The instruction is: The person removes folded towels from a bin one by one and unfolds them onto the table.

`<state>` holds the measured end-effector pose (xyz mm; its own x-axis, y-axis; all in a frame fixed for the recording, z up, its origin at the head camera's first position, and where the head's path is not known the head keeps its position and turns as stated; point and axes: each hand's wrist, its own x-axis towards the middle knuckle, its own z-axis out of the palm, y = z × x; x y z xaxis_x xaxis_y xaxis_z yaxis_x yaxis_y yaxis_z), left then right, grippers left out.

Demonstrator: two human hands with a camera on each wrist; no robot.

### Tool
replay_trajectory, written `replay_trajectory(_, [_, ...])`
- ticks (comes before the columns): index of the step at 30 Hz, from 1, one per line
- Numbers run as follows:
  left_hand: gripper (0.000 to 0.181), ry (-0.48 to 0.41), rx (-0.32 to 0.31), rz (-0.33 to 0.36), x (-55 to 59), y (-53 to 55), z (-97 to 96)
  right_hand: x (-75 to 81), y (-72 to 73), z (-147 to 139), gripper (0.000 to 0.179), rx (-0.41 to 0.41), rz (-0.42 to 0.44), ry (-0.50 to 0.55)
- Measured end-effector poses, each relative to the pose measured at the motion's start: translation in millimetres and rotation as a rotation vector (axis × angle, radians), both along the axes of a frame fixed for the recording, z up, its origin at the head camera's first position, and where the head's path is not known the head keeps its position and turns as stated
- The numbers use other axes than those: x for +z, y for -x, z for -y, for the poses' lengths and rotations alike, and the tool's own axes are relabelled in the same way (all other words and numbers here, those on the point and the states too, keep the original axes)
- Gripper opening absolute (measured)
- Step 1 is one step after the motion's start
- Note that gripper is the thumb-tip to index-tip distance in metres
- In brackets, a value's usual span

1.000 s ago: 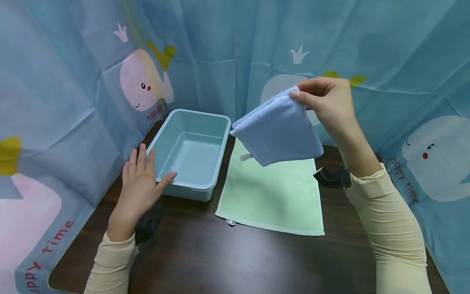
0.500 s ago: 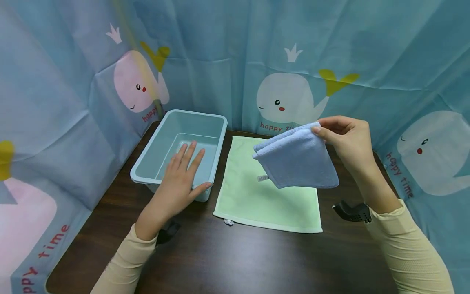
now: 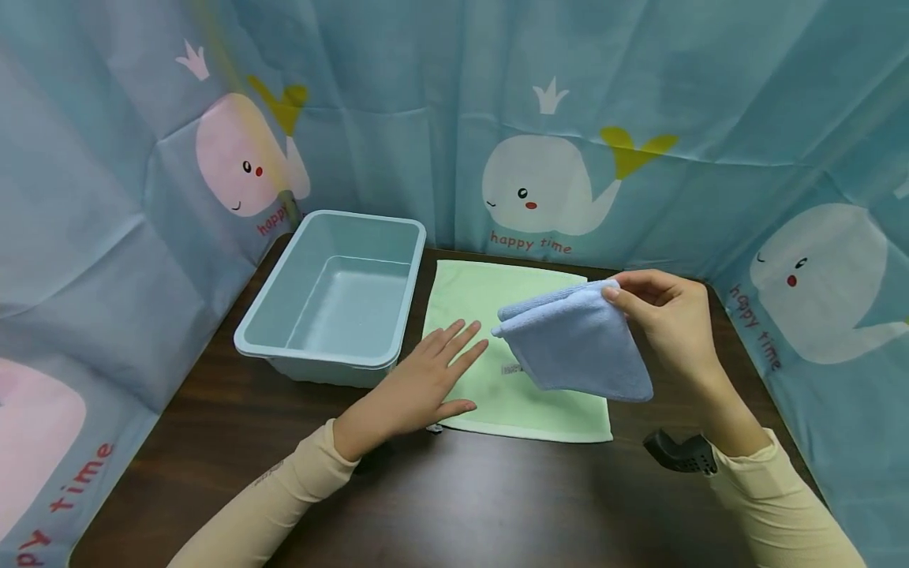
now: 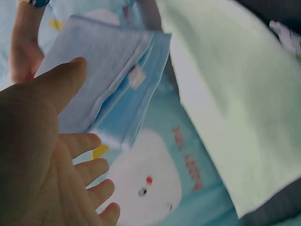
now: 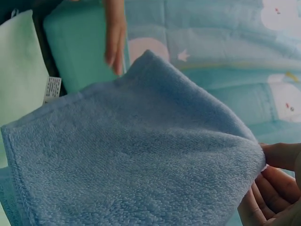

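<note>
1. While the right hand [image 3: 671, 323] pinches one corner of the blue cloth [image 3: 578, 347] between thumb and fingers, its forearm slants up from the lower right and the hand points inward.
2. Grasping nothing, the left hand [image 3: 426, 379] shows its back to the head view, fingers extended and thumb set apart, with the forearm crossing from the lower left toward the cloth. The fingertips are near the cloth's free corner, apart from it.
3. Folded into layers, the cloth hangs from the right hand over the green towel [image 3: 465, 292], a small label [image 3: 511, 368] at its edge; whether its lower edge touches the towel, I cannot tell.
4. The towel lies flat on the dark table [image 3: 497, 505].
5. Just left of the towel stands a blue basin [image 3: 319, 371], upright.
6. Behind hangs a blue curtain [image 3: 369, 142] printed with whales.
</note>
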<state>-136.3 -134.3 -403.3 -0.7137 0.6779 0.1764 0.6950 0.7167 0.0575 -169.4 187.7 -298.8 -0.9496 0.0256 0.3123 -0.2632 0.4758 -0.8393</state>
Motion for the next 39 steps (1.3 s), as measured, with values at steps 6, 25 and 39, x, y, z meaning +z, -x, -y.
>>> replay_trajectory(6, [0.082, 0.114, -0.073, 0.022, -16.3, 0.9, -20.7, -1.9, -14.4, 1, 0.024, -0.007, -0.023, 0.028])
replay_trajectory(25, [0.074, 0.16, -0.107, 0.236, -37.5, -3.2, -33.7, -72.7, 4.4, -54, 0.008, 0.01, 0.294, 0.48])
replay_trajectory(39, [0.072, 0.238, -0.042, 0.376, -46.2, -5.2, -38.1, -128.9, 46.5, -110, 0.021, -0.183, 0.392, 0.168])
